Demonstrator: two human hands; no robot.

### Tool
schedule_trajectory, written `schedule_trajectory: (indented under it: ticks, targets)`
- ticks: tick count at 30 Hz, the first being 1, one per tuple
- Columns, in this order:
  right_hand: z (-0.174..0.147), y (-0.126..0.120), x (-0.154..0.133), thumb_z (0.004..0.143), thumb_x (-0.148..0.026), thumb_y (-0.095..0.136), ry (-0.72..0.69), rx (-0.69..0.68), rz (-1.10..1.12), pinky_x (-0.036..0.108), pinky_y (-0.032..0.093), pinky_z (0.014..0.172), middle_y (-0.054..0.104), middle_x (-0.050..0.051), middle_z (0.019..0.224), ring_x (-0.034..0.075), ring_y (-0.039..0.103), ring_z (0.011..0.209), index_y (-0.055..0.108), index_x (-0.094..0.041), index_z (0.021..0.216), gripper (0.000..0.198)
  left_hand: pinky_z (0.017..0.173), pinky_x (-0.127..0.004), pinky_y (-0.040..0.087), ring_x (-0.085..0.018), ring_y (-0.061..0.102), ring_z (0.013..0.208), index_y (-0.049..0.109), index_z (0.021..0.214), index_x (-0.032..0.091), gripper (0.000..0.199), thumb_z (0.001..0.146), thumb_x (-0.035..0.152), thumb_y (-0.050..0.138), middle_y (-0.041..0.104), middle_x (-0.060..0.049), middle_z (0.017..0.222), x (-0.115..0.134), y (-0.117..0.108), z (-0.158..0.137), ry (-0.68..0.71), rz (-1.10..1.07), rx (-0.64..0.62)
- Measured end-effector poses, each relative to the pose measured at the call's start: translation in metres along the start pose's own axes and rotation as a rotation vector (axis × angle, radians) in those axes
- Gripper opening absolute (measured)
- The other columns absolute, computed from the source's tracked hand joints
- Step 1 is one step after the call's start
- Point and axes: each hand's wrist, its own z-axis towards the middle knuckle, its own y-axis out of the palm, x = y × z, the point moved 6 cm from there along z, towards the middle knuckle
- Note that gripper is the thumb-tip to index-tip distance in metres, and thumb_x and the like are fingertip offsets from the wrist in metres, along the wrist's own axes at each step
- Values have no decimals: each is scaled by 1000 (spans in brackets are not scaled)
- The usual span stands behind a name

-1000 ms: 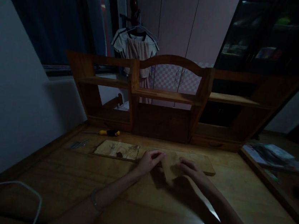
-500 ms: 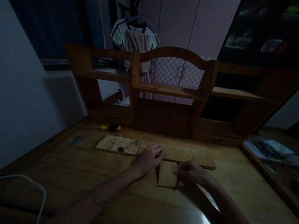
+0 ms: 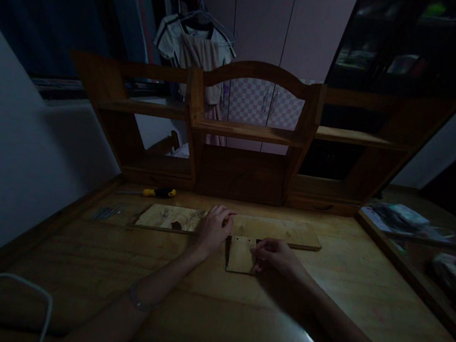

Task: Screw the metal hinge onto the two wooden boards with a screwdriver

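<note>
A long wooden board (image 3: 274, 230) lies across the desk, its left part rough and peeling with a dark patch. My left hand (image 3: 216, 227) rests on this board, fingers bent and close together; whatever they may hold is hidden. Against the long board's near edge is a small square wooden board (image 3: 241, 256), with small dark holes along its top. My right hand (image 3: 274, 256) pinches the small board's right edge between thumb and fingers.
Behind the boards lies a yellow and black screwdriver (image 3: 160, 192). Small metal pieces (image 3: 108, 211) are at the left, probably screws. A wooden shelf unit (image 3: 248, 135) stands along the desk's back. A white cable (image 3: 14, 277) loops at front left; cluttered items (image 3: 403, 218) lie at the right.
My view has turned slightly right, so everything appears further left. Both hands keep their places, the right one still on the small board, which sits about the same against the long board.
</note>
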Motion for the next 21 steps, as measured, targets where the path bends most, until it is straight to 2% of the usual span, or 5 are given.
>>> schedule_trajectory:
  ticks: [8, 12, 16, 18, 21]
  targets:
    - [-2, 24, -3, 71, -56, 77, -66, -28, 106, 27, 53, 48, 66, -3, 54, 17, 66, 47, 48, -21, 93, 51, 90, -36, 49, -21, 62, 99, 71, 97, 21, 19, 94, 15, 53, 68, -5, 98, -16, 2, 3, -73, -20, 12]
    - [-4, 32, -7, 70, -55, 80, -79, -82, 106, 27, 51, 45, 66, -3, 53, 18, 64, 44, 50, -19, 96, 53, 91, -36, 49, -21, 62, 100, 71, 97, 21, 20, 94, 15, 52, 67, -6, 99, -12, 3, 2, -44, -14, 2]
    - [1, 33, -5, 71, -57, 78, -90, -64, 96, 28, 52, 50, 67, 0, 54, 17, 65, 48, 55, -17, 92, 51, 96, -37, 49, -22, 62, 105, 70, 101, 19, 20, 96, 24, 51, 66, -8, 104, -17, 1, 5, -52, 18, -31]
    - [3, 32, -4, 72, -57, 77, -98, -56, 90, 28, 53, 53, 68, 2, 57, 16, 65, 50, 59, -15, 88, 48, 101, -38, 47, -23, 61, 111, 69, 112, 21, 25, 96, 33, 54, 65, -9, 114, -25, -3, 8, -28, 12, -112]
    - [3, 31, -4, 71, -55, 78, -99, -59, 74, 27, 52, 56, 68, 2, 59, 14, 64, 52, 63, -13, 83, 46, 109, -40, 42, -26, 55, 126, 58, 136, 27, 53, 88, 49, 66, 58, -9, 136, -40, -9, 11, 67, -64, -390]
